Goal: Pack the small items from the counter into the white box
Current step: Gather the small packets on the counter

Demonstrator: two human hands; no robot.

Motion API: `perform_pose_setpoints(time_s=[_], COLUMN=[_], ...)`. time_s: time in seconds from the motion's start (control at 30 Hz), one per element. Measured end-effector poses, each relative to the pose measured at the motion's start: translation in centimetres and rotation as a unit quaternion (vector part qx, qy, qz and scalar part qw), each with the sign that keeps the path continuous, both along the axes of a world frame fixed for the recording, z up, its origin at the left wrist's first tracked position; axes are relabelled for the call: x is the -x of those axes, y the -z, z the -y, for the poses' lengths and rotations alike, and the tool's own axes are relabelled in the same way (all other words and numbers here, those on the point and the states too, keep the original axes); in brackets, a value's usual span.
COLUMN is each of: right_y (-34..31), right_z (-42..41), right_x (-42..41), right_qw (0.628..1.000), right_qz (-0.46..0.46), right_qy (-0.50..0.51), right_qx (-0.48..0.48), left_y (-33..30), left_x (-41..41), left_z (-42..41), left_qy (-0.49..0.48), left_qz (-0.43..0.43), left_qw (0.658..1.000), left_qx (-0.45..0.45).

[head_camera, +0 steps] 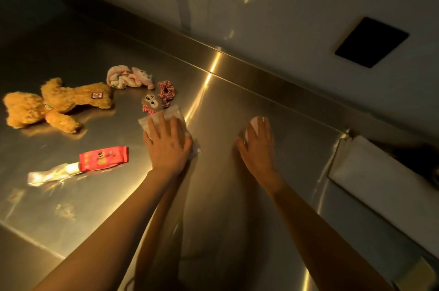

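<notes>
My left hand (167, 146) lies flat, fingers spread, on a clear plastic bag (174, 112) on the steel counter (225, 184). A small brown monkey charm with a red bow (151, 102) sits at the bag's far end. My right hand (257, 144) cups a small pale pink item (255, 123) on the counter, which shows only past the fingertips. To the left lie a red snack packet (103, 157) and a crinkled clear wrapper (48, 175). A red checked scrunchie (166, 91) and a pink-and-white bundle of fabric (129, 77) lie further back. The white box (370, 167) is at the right edge.
A tan plush bear (54, 104) lies on its side at the far left. A raised steel ledge (261, 72) runs along the back of the counter under a white wall with a black square panel (371, 42).
</notes>
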State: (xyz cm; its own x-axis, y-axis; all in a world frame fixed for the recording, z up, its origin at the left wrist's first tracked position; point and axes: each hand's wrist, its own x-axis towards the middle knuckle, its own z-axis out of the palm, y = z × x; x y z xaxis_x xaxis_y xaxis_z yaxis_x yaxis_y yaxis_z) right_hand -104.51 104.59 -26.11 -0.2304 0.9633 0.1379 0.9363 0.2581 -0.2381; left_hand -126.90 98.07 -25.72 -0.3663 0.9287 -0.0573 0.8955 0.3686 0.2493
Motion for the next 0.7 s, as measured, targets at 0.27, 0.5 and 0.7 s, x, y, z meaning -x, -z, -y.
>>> perform_pose_setpoints(time_s=[0.27, 0.5, 0.7], right_y=[1.5, 1.7, 1.8], right_z=[-3.3, -2.7, 0.7], right_x=[0.7, 0.0, -3.0], right_qw=[0.997, 0.999, 1.000], right_qz=[0.059, 0.043, 0.003], right_qy=[0.037, 0.024, 0.006], right_qx=[0.014, 0.004, 0.013], left_y=[1.0, 1.7, 1.9], left_x=[0.4, -0.9, -4.5], left_z=[-1.4, -1.0, -0.1], left_qy=[0.003, 0.091, 0.147], left_qz=[0.018, 0.005, 0.005], left_qw=[1.000, 0.996, 0.989], left_qx=[0.007, 0.002, 0.008])
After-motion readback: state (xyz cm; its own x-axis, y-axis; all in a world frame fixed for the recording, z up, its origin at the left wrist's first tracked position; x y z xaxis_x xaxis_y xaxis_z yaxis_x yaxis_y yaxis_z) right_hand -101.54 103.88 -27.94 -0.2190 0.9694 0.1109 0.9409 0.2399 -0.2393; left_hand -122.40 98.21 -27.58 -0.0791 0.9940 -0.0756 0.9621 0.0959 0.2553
